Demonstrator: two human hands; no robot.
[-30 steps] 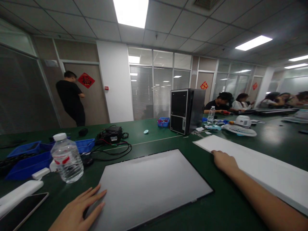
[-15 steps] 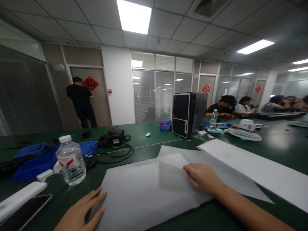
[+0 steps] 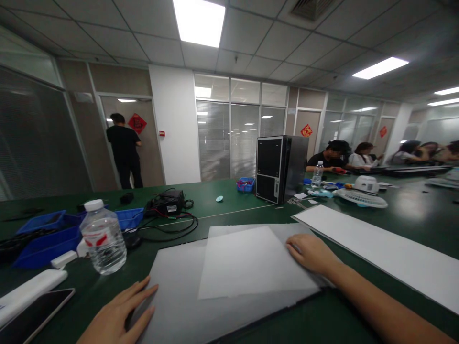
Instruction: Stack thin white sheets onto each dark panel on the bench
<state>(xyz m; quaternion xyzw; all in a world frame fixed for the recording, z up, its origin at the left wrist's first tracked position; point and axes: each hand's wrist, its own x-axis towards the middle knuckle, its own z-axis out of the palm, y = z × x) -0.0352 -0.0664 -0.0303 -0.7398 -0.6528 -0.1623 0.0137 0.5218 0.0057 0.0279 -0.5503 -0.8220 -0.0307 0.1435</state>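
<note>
A flat grey panel (image 3: 172,286) with a dark edge lies on the green table in front of me. A thin, translucent white sheet (image 3: 244,267) covers part of its middle and right. My left hand (image 3: 124,310) rests at the panel's left edge, fingers spread and holding nothing. At the right side, the curled fingers of my right hand (image 3: 311,255) are closed on the sheet's edge; the fingertips are partly hidden.
A water bottle (image 3: 103,239), a phone (image 3: 32,315) and blue trays (image 3: 46,248) stand left. Behind the panel are a black power adapter (image 3: 168,203) with cables and a computer tower (image 3: 276,169). A long white panel (image 3: 380,248) lies right. Several people sit farther off; one person (image 3: 124,148) stands by a door.
My right hand has moved slightly right and the sheet has shifted, its whiter area now spreading farther left over the panel. My left hand stays at the panel's left edge.
</note>
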